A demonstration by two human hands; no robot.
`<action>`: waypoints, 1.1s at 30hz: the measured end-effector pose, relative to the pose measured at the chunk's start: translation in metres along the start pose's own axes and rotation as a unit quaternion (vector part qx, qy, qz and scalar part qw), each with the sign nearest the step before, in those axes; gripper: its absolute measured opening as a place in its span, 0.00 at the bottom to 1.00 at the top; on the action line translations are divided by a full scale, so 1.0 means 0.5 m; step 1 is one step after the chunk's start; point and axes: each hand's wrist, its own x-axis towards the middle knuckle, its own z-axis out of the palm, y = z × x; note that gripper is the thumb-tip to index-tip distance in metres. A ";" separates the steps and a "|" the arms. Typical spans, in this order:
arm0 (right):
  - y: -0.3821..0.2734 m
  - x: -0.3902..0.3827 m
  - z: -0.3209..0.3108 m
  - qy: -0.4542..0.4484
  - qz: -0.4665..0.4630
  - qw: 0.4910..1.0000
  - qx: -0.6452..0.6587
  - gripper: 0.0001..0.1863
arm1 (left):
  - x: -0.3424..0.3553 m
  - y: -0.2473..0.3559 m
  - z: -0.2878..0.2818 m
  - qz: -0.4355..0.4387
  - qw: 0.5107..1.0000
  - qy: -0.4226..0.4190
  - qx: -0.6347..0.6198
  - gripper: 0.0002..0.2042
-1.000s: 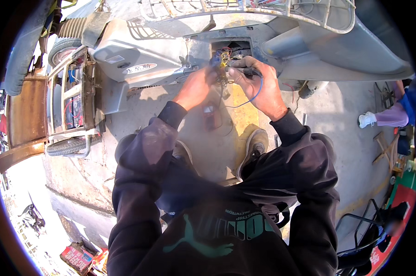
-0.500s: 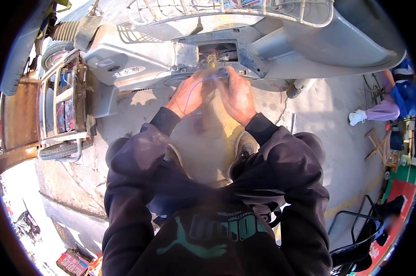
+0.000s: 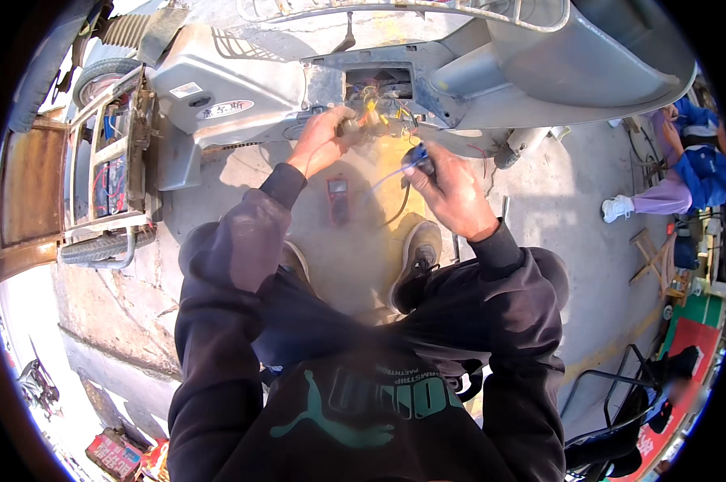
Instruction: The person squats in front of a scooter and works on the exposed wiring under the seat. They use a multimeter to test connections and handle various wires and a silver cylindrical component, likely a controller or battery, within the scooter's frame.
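My right hand (image 3: 451,189) is closed on a dark blue plug-like piece (image 3: 417,157), with a thin blue wire trailing from it. A dark cable hangs below that hand. To its left, my left hand (image 3: 319,145) pinches something pale at the end of a tangle of coloured wires (image 3: 372,112); what exactly it grips is too blurred to name. The wires spill out of a rectangular opening in the scooter's floorboard (image 3: 319,76). Below my hands, on the ground between my feet, lies a red multimeter (image 3: 338,189).
The grey scooter (image 3: 246,80) spans the far side, with a wire basket (image 3: 491,10) above it. At left stands a rusty metal-framed cart (image 3: 110,153) with wheels. Another person's leg (image 3: 648,203) shows at right, near a small wooden stool (image 3: 652,261) and black metal frame (image 3: 612,377).
My hands have parted. The right one has moved right and nearer with the dark blue piece; the left stays by the wires. The multimeter now shows clearly.
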 end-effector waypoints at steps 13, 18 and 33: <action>0.291 -0.295 0.421 -0.296 0.138 0.929 -0.174 0.16 | 0.086 -0.052 -0.076 -0.063 0.997 -0.006 0.039 0.20; 0.358 -0.151 0.359 0.100 0.242 0.960 0.101 0.29 | 0.110 -0.025 -0.090 -0.042 0.985 -0.102 0.134 0.21; 0.219 0.092 0.291 0.194 0.254 0.844 0.430 0.22 | 0.097 -0.100 -0.071 0.030 0.990 0.007 0.135 0.30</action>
